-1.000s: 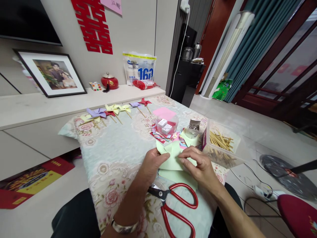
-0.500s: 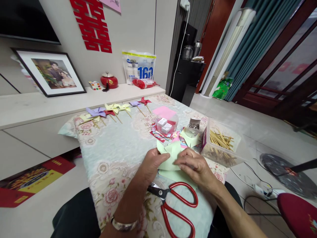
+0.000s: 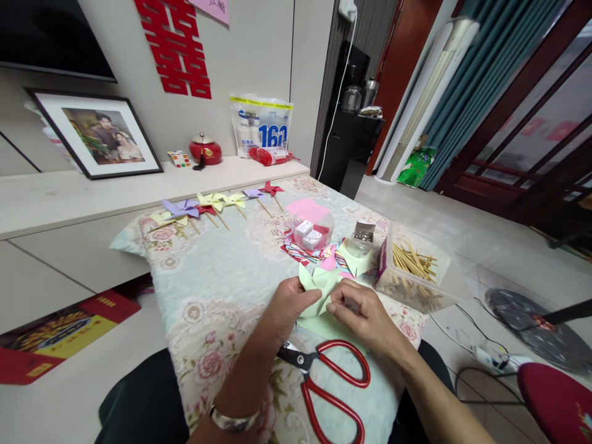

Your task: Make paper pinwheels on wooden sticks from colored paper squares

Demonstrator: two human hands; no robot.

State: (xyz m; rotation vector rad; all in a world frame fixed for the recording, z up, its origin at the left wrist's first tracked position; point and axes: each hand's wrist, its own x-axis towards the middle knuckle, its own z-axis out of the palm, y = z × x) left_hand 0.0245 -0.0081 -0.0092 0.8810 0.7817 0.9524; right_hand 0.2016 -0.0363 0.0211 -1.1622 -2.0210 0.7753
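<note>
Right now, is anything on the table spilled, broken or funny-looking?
Nothing looks spilled or broken. The red-handled scissors look a little odd: they lie with handles spread apart, close to the left hand and right hand, which hold green paper.

Some fingers of the left hand (image 3: pixel 291 303) seem hidden behind green paper (image 3: pixel 326 283).

L grip (image 3: pixel 293 305) & R grip (image 3: pixel 363 311) near ea. other, both pinching, forearms (image 3: pixel 247 370) angled in
</note>
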